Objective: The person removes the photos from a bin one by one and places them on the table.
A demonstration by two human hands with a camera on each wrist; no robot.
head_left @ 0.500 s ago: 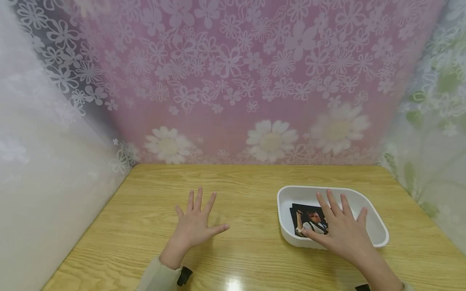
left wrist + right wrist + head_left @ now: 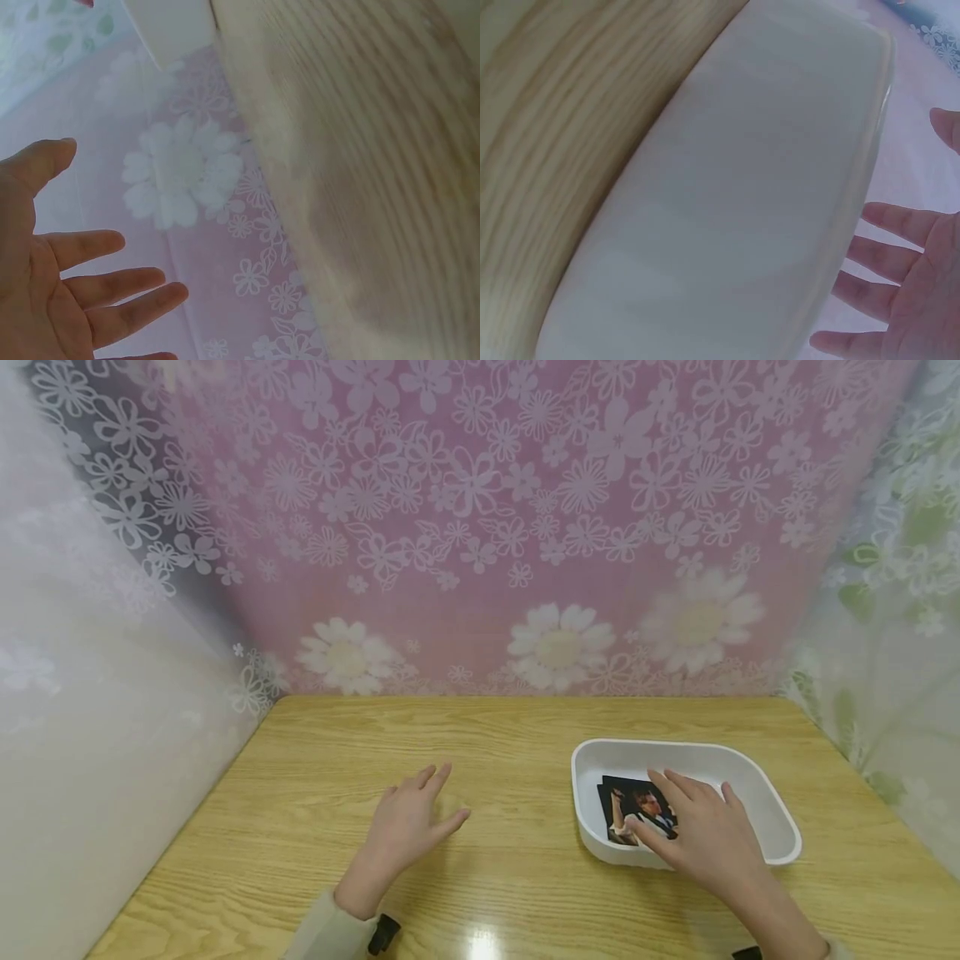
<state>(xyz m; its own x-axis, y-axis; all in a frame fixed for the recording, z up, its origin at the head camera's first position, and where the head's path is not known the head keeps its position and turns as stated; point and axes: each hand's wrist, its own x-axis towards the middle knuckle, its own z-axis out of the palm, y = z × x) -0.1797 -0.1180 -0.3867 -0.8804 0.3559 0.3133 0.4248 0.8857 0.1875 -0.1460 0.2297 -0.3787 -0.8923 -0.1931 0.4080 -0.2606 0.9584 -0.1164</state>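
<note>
A white plastic tub (image 2: 780,839) stands on the right of the wooden table, its outer wall filling much of the right wrist view. Dark picture cards (image 2: 643,810), the top one showing a person in white and black, lie inside it at the left. Over the tub's near right part hovers my right hand (image 2: 712,839), palm down, fingers loosely bent and holding nothing; it hides part of the cards. My left hand (image 2: 401,827) is above the table left of the tub, thumb apart from the fingers (image 2: 120,289), with nothing in its grasp.
The wooden table (image 2: 487,735) runs back to a pink flowered curtain (image 2: 465,527). Pale sheeting (image 2: 112,693) walls off the left side, and a leafy-patterned one (image 2: 900,652) the right. Dark straps sit at both wrists.
Both hands were spread wide with fingers straight; now their fingers are bent and drooping downward. The tub and cards keep their places.
</note>
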